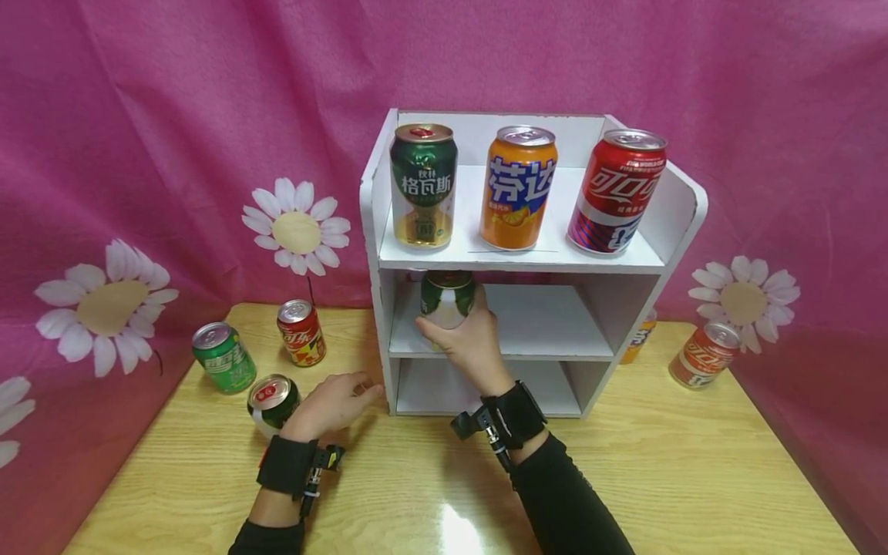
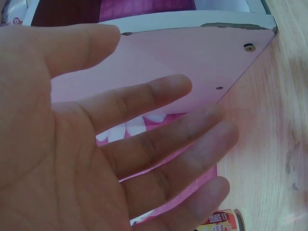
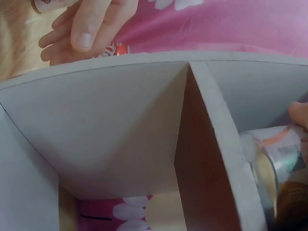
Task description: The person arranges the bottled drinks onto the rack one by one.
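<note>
My right hand [image 1: 473, 343] grips a green and white drink can [image 1: 444, 302] at the left part of the white shelf's [image 1: 486, 356] middle level. The can's top lies partly hidden under the upper board. In the right wrist view, the can's base [image 3: 262, 168] shows beside the middle board's edge; whether it touches the board I cannot tell. My left hand [image 1: 331, 405] is empty, fingers loosely extended, near the shelf's lower left side. Just left of that hand, a similar green and white can [image 1: 273, 401] stands on the table, partly covered by the hand.
On the top level stand a green-gold can [image 1: 424, 189], an orange can [image 1: 519, 189] and a red can [image 1: 617, 193]. Green [image 1: 224, 358] and red [image 1: 301, 334] cans stand left on the wooden table [image 1: 388, 493]. Right are another red can [image 1: 704, 356] and a partly hidden orange one [image 1: 640, 339].
</note>
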### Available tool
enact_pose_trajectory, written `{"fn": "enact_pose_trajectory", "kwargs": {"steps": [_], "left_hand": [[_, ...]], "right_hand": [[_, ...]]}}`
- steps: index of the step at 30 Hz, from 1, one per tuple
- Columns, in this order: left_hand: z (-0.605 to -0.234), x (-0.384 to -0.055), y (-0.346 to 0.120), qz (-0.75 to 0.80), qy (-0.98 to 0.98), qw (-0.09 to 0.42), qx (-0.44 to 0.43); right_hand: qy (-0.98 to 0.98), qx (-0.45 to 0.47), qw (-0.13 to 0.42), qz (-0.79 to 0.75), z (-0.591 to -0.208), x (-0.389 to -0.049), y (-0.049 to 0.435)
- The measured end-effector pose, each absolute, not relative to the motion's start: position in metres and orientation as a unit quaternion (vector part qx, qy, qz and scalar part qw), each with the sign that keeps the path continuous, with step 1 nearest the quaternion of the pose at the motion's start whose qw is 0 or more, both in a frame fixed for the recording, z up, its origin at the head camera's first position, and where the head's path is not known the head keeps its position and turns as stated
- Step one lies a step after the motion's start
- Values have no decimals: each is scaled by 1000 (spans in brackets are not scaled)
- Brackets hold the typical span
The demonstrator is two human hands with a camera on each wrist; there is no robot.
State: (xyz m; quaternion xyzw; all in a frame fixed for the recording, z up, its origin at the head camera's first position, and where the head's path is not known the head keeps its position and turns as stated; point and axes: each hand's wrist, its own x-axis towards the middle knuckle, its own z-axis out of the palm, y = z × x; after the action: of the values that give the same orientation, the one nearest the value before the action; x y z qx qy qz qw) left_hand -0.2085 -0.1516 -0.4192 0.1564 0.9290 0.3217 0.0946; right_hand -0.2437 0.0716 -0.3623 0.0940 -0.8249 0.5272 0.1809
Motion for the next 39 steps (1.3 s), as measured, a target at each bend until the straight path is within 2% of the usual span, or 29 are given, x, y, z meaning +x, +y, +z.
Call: {"fn": "enact_pose_trajectory", "kwargs": {"steps": [3,11,16,23,33,39], "left_hand": [[-419,-208,-151,321,930,95,154],[-420,-209,-152,317,932,89,153],[-421,-209,-153,320,931,92,152],[-422,-209,-152,332,927,99,143],[-421,-209,-151,320,932,99,142],[-421,-209,-151,320,931,99,143]], "right_hand": [[-827,104,156,530,-363,-245,74],[-788,190,14,586,-358,-251,93],[-772,194,-22,605,-356,-251,97],[-797,166,-3,581,-358,-249,96],[-834,135,90,528,-364,-244,86],[-845,118,121,507,-365,-242,80]]}}
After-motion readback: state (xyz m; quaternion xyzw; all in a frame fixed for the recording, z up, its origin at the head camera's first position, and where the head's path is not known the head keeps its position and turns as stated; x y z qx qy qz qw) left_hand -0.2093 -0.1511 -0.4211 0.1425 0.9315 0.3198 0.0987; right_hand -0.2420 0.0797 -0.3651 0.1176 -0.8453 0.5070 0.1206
